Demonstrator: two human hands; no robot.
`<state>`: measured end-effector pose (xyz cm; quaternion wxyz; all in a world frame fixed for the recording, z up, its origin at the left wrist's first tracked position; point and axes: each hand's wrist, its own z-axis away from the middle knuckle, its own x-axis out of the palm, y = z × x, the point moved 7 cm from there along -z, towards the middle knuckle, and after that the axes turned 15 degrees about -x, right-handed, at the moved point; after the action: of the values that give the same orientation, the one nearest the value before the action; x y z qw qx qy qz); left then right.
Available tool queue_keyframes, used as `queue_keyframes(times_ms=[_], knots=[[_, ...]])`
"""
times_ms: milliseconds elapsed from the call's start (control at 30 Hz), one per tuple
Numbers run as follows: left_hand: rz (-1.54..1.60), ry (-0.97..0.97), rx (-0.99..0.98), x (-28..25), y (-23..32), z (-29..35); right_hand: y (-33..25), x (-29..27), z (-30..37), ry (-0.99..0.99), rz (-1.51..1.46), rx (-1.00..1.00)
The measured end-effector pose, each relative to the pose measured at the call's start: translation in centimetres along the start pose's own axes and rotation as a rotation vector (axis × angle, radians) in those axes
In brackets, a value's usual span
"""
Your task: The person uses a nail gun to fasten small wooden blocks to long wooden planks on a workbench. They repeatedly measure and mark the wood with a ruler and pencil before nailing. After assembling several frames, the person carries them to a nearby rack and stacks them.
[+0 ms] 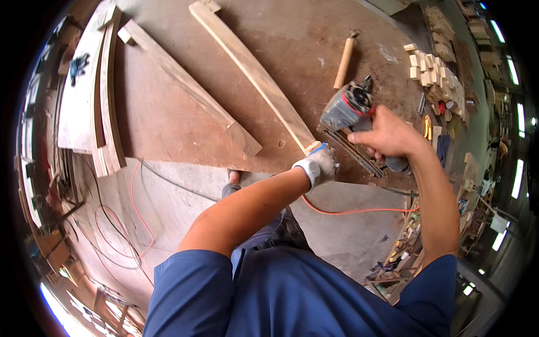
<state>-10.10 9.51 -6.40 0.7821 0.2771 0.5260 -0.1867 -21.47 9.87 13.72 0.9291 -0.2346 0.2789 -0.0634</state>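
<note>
Nearest me is the navy shirt (314,292); past both hands' fingers spreads the brown surface (196,140). A long wooden bar (252,73) runs far-left from the left hand (318,168), the nearer one (gloved; whether its fingers grip, I can't tell). The right hand's (387,135) fingers wrap the nail gun (345,109), right of the bar's near end.

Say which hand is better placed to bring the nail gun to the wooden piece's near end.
Right, I'd judge: the right hand holds the nail gun close by, while the gloved left hand is at the wooden piece's near end.
</note>
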Motion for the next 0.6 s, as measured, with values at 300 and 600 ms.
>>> queue_keyframes(times_ms=[300,600], knots=[[-0.135,-0.008,0.159,-4.3,-5.5,2.8,13.1,4.8,13.6,0.269,-0.198,0.115],[-0.236,-0.037,0.106,-3.7,-4.4,2.0,30.1,6.1,14.7,0.643,0.180,0.250]])
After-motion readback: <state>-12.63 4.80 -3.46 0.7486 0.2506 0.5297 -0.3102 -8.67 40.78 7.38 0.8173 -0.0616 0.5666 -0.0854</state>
